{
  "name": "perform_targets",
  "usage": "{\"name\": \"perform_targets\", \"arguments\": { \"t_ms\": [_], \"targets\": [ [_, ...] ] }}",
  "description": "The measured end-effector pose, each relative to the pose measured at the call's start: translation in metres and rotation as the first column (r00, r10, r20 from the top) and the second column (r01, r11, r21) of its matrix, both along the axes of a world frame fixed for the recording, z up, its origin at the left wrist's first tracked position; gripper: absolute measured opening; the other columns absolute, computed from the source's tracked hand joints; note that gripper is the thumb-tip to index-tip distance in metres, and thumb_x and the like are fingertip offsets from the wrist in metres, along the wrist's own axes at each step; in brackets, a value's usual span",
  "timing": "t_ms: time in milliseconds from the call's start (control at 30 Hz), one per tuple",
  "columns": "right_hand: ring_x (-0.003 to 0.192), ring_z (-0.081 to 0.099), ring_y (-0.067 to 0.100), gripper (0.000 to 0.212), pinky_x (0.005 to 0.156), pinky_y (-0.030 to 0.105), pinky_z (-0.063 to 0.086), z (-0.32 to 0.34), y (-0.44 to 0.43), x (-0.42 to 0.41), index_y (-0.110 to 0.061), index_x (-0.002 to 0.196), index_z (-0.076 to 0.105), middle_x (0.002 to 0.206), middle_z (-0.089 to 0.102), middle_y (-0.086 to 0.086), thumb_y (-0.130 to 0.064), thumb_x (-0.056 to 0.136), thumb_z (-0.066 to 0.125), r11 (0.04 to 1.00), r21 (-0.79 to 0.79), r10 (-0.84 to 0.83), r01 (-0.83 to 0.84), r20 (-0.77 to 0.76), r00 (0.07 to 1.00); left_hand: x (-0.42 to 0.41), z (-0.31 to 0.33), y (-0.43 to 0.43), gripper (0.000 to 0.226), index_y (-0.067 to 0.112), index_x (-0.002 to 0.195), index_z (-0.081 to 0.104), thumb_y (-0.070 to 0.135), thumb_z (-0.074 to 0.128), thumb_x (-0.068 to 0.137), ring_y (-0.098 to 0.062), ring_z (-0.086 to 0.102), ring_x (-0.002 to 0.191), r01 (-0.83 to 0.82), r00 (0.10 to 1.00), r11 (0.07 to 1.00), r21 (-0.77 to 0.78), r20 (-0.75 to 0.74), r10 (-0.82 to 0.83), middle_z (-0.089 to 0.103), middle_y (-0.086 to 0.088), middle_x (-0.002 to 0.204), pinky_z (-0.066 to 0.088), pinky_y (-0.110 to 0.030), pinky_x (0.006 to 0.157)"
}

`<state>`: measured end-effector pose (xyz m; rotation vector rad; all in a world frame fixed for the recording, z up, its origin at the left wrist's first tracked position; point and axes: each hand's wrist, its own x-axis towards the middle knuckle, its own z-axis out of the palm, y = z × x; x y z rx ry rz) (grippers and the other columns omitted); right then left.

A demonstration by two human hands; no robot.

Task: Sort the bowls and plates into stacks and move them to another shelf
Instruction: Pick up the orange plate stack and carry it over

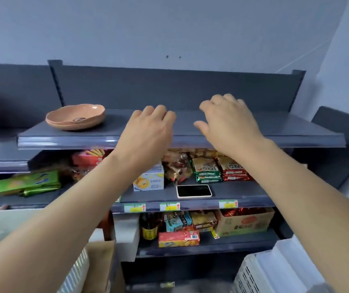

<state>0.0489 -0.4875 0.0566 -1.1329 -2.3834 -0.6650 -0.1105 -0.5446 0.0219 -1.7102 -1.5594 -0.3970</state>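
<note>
A short stack of terracotta-coloured bowls (75,116) with wavy rims sits at the left end of the dark grey top shelf (285,127). My left hand (148,132) hovers over the middle of that shelf's front edge, to the right of the bowls and apart from them, fingers loosely curled downward and holding nothing. My right hand (228,125) hangs beside it, a little further right, fingers relaxed and empty. Both forearms reach up from the bottom of the view.
The shelf below carries snack packets (220,168), a small white box (149,180) and a phone (194,190) lying flat. A lower shelf has a cardboard carton (244,224) and boxes. White crates (275,269) stand at the bottom right, and a neighbouring shelf unit (4,161) is at the left.
</note>
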Motion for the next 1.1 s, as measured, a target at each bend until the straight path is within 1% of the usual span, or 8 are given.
{"name": "perform_targets", "arguments": {
  "t_ms": [133,200,267,467,633,833,933,1100],
  "targets": [
    [0.114,0.050,0.030,0.036,0.090,0.037,0.040,-0.002,0.026,-0.058,-0.012,0.124,0.053,0.121,0.058,0.010,-0.036,0.099,0.045,0.990,-0.022,0.138,-0.138,-0.007,0.990,-0.051,-0.002,0.001,0.012,0.003,0.083,0.062,0.003,0.069,0.073,-0.035,0.058,0.063,-0.133,0.991,0.991,0.007,0.030,0.133,0.060,-0.014,0.074,0.046,-0.039,0.054],
    [0.113,0.051,0.030,0.036,0.089,0.037,0.040,-0.003,0.039,-0.085,-0.011,0.125,0.053,0.120,0.058,0.010,-0.035,0.099,0.045,0.975,-0.041,0.219,-0.220,-0.017,0.975,-0.075,-0.003,0.002,0.009,0.003,0.087,0.061,0.005,0.064,0.079,-0.037,0.060,0.070,-0.207,0.977,0.978,-0.006,0.052,0.207,0.061,-0.016,0.080,0.049,-0.043,0.060],
    [0.112,0.052,0.030,0.036,0.089,0.037,0.040,-0.005,0.050,-0.111,-0.011,0.125,0.052,0.119,0.059,0.011,-0.034,0.098,0.046,0.953,-0.057,0.297,-0.298,-0.022,0.955,-0.096,-0.005,0.001,0.014,0.002,0.093,0.063,0.011,0.057,0.083,-0.040,0.062,0.078,-0.290,0.954,0.957,-0.014,0.075,0.290,0.064,-0.018,0.088,0.051,-0.045,0.067],
    [0.111,0.053,0.032,0.038,0.087,0.038,0.042,-0.015,0.080,-0.173,-0.010,0.126,0.051,0.118,0.060,0.013,-0.035,0.098,0.046,0.884,-0.134,0.446,-0.448,-0.045,0.894,-0.140,-0.016,-0.006,0.024,0.004,0.111,0.061,0.016,0.051,0.092,-0.038,0.057,0.102,-0.526,0.825,0.847,-0.084,0.191,0.531,0.062,-0.015,0.108,0.043,-0.043,0.081],
    [0.109,0.055,0.033,0.038,0.082,0.039,0.044,-0.026,0.097,-0.220,-0.008,0.126,0.052,0.117,0.061,0.015,-0.034,0.098,0.047,0.830,-0.212,0.513,-0.516,-0.073,0.855,-0.179,-0.025,-0.006,0.028,0.007,0.118,0.057,0.019,0.048,0.094,-0.035,0.057,0.104,-0.639,0.715,0.753,-0.154,0.242,0.656,0.060,-0.013,0.113,0.044,-0.045,0.085],
    [0.107,0.057,0.035,0.039,0.073,0.036,0.040,-0.040,0.129,-0.281,-0.008,0.127,0.050,0.114,0.063,0.015,-0.035,0.098,0.046,0.811,-0.285,0.497,-0.511,-0.126,0.858,-0.233,-0.031,0.021,0.032,0.005,0.121,0.056,0.022,0.046,0.096,-0.034,0.055,0.108,-0.648,0.641,0.728,-0.223,0.358,0.680,0.059,-0.014,0.115,0.044,-0.042,0.084],
    [0.105,0.057,0.037,0.039,0.069,0.032,0.035,-0.050,0.147,-0.315,-0.005,0.125,0.050,0.116,0.062,0.017,-0.034,0.100,0.041,0.809,-0.360,0.430,-0.465,-0.178,0.885,-0.266,-0.036,0.040,0.033,0.005,0.122,0.055,0.024,0.045,0.096,-0.035,0.054,0.109,-0.633,0.600,0.726,-0.268,0.423,0.679,0.058,-0.015,0.117,0.044,-0.041,0.084],
    [0.111,0.055,0.038,0.041,0.072,0.033,0.035,-0.062,0.173,-0.370,-0.003,0.125,0.048,0.122,0.060,0.018,-0.034,0.101,0.038,0.780,-0.514,0.272,-0.357,-0.235,0.933,-0.318,-0.046,0.066,0.034,0.004,0.120,0.055,0.027,0.042,0.098,-0.036,0.055,0.107,-0.628,0.543,0.708,-0.324,0.469,0.697,0.057,-0.016,0.115,0.044,-0.041,0.082]
  ]
}}
